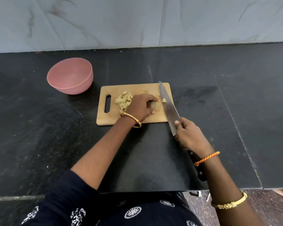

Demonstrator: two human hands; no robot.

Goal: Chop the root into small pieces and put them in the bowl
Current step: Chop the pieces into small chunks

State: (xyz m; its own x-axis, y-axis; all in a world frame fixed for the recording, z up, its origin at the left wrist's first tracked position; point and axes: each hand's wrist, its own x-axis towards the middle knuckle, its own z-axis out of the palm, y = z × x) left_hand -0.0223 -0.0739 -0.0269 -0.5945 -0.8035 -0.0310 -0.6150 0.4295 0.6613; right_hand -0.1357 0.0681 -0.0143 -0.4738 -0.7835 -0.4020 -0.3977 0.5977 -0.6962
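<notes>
On the wooden cutting board [114, 119] my left hand [140, 106] pins down the brownish root [156, 106], most of it hidden under my fingers. My right hand [189, 137] grips a large knife [169, 108] by its black handle. The blade runs across the board's right part, right beside the root's cut end. A pile of several pale yellow cut pieces [123, 101] lies left of my left hand, and one loose piece [163, 100] sits by the blade. The pink bowl [70, 75] stands off the board to the upper left, and nothing shows inside it.
The board lies on a black stone counter [219, 111] backed by a grey marble wall [137, 22]. The counter's front edge runs close to my body, with floor visible at the lower right.
</notes>
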